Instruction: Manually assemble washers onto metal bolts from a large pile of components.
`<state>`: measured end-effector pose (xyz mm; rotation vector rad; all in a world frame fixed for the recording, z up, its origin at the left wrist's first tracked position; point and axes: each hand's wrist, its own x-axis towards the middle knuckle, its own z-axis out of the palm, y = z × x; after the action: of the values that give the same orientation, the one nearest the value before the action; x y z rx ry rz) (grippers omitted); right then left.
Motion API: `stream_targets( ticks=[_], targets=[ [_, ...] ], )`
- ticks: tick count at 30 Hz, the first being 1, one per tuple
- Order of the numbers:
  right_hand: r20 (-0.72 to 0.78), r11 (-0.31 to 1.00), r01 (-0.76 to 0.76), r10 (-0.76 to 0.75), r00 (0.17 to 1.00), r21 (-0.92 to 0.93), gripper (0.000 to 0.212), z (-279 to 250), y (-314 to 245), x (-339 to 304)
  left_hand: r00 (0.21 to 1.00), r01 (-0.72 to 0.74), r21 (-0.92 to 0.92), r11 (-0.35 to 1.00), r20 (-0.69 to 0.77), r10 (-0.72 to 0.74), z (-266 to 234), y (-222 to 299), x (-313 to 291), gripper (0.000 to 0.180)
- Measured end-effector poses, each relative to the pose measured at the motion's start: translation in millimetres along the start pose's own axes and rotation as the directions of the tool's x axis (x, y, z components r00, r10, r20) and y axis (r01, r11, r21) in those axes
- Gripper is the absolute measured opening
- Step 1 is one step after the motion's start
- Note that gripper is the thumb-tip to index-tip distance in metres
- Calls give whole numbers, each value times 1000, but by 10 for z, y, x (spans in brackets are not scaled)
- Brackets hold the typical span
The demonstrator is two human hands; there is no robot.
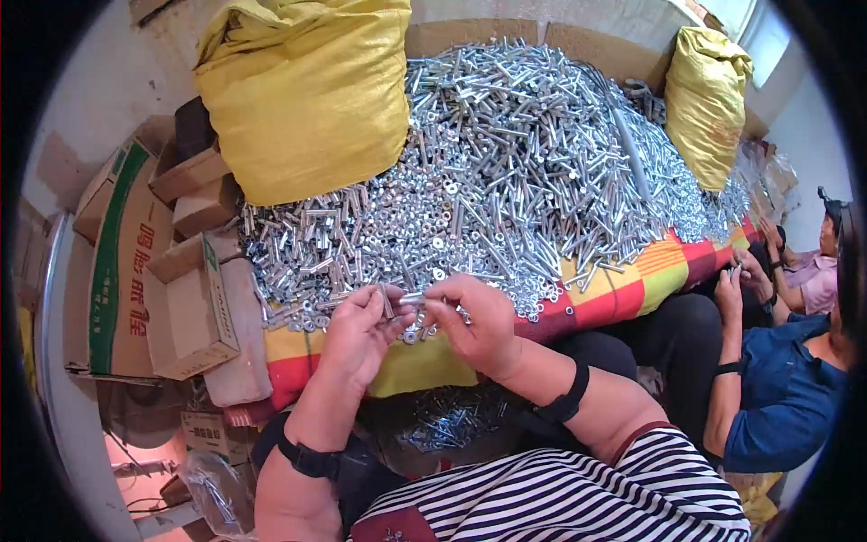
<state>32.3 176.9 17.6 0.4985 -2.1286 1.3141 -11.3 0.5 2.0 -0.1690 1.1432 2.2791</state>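
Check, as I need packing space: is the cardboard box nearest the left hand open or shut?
Open: the cardboard box shows its inside, uncovered.

You hold small silver metal parts in the fingers of your left hand and right hand. Beyond your fingertips spreads a heap of bolts and nuts; 2 yellow sacks rest past them, 1 left, 1 right. An open cardboard box sits left of your fingers.
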Motion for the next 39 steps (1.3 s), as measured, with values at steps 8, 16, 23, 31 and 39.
stream_targets(
  ticks=[8, 16, 23, 31, 39],
  targets=[
    [69, 908, 384, -378, 923, -169, 20, -8, 17, -91, 998, 66, -161, 985, 9, -65, 54, -23, -129, 11],
    [248, 783, 552, -496, 832, -287, 35, -47, 41, -55, 962, 270, -168, 948, -5, -274, 57, -102, -204, 21],
    [160, 769, 576, -554, 817, -276, 33, 44, 22, -89, 979, 191, -225, 955, -30, -203, -81, -40, -123, 22],
    [157, 757, 597, -577, 801, -264, 35, 153, 79, -105, 961, 276, -199, 940, 93, -262, -213, -100, -99, 18],
    [111, 912, -3, 54, 992, -411, 20, 226, 212, 62, 993, 59, -184, 981, -85, -76, 47, 35, -121, 19]
  ],
)
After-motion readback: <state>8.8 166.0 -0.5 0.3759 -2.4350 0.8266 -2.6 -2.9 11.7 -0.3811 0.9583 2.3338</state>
